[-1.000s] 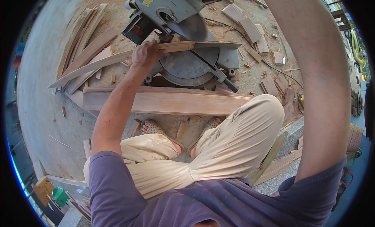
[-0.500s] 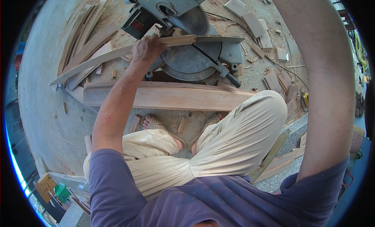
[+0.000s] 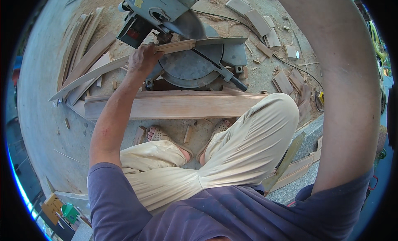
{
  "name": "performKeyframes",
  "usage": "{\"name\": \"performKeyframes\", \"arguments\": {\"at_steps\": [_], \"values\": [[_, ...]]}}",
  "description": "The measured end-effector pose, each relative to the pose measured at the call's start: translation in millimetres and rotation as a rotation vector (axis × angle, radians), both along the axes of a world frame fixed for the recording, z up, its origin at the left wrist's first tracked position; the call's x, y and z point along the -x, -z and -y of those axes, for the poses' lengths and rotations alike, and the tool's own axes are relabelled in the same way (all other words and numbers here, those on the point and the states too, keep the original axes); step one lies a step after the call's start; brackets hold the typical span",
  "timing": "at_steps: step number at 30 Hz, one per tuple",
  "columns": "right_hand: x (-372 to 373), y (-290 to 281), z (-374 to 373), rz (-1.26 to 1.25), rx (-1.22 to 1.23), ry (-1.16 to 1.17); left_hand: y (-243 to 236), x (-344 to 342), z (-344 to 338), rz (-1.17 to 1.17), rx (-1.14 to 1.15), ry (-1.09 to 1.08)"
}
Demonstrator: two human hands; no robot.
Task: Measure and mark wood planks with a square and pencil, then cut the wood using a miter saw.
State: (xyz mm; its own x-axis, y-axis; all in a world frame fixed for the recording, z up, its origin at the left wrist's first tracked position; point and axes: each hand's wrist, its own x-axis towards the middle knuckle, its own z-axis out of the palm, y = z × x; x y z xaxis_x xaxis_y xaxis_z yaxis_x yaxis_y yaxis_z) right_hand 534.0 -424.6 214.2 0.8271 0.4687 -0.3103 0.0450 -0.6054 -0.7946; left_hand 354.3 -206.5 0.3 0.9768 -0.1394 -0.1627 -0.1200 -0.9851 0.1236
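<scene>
My left hand is closed around a long, slightly curved wooden strip. The strip's right end lies along the fence of a grey miter saw, and its other end reaches far out to the left. Just above that right end hangs the saw's round blade, its head raised and apart from the wood. My right forearm stretches up past the top edge, so the right hand is out of sight.
A wide wooden board lies between the saw and my sandalled feet. Long planks are piled at the left. Offcuts and a black cable lie on the right, with a yellow tape measure near them.
The whole view has shifted, so the saw and strip appear a little further left. My left hand keeps its grip on the strip, and the blade stays raised.
</scene>
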Motion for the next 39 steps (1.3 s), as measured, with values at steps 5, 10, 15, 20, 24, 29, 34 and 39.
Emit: {"name": "performKeyframes", "arguments": {"at_steps": [5, 10, 15, 20, 24, 29, 34, 39], "values": [[2, -5, 6, 0.019, -0.009, 0.014, -3, 6, 2, -0.006, -0.033, 0.013], [3, -12, 26, 0.078, -0.028, 0.079, 5, 5, -5, 0.028, -0.013, 0.047], [47, 4, 121, 0.386, -0.05, 0.381, 27, 6, -17, 0.095, -0.002, 0.072], [239, 151, 229, 0.341, 0.074, 0.641, 34, 5, -15, 0.232, 0.041, 0.19], [425, 246, 263, 0.002, -0.122, 0.817, 29, 5, -22, 0.224, 0.01, 0.208], [597, 260, 252, -0.248, -0.427, 1.359, 22, 6, -18, 0.236, 0.028, 0.199], [595, 169, 328, 0.019, 0.013, 1.372, 7, 5, -6, 0.11, 0.058, 0.103], [531, 10, 449, 0.381, 0.154, 1.465, 7, 9, -6, 0.176, 0.024, 0.106]]}}
